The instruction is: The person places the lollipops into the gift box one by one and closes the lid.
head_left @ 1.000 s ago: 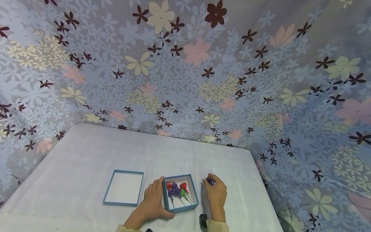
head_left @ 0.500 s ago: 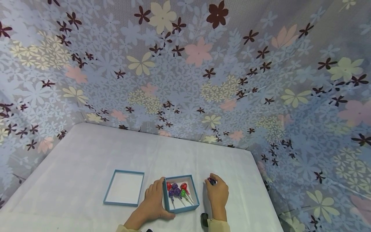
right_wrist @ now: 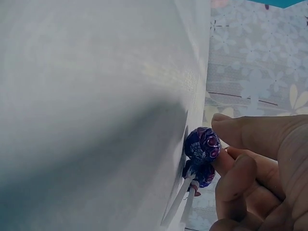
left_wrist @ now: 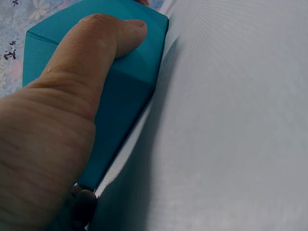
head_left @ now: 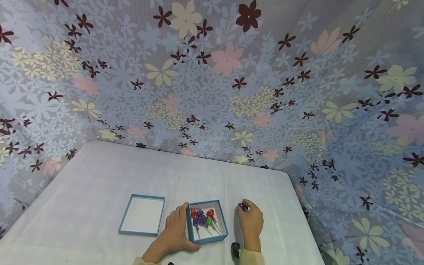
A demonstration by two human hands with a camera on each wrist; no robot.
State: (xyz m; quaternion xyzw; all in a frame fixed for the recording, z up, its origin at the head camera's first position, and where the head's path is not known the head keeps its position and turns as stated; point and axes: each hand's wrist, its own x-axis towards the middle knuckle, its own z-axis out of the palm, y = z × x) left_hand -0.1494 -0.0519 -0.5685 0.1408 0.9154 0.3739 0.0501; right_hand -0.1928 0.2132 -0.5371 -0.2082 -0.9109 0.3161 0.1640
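Over the last second the right hand point(head_left: 250, 222) has edged a little to the right, farther from the blue box point(head_left: 208, 239), and the two purple lollipops point(right_wrist: 203, 146) have gone with it; I see the left hand, box and lid keeping their places.

Well to the left of the left hand point(head_left: 175, 230), the shallow blue-rimmed lid point(head_left: 141, 215) lies with its white inside up. The left hand has the box clamped at its near left corner, thumb along the near wall, fingers along the left one. Right of that grip, inside the box, I make out a cluster of red, purple and green lollipops point(head_left: 202, 219), heads toward the far side, sticks pointing back to the near wall, some slanting right.

Right of the box, the right hand's thumb and fingers are together on the two lollipops. From the right wrist I read their long axes as nearly parallel: heads at the fingertips, white sticks slanting down and left, away from the thumb. The heads are round, in shiny purple wrappers with pinkish marks; I cannot tell whether they touch the white table point(head_left: 159, 162).
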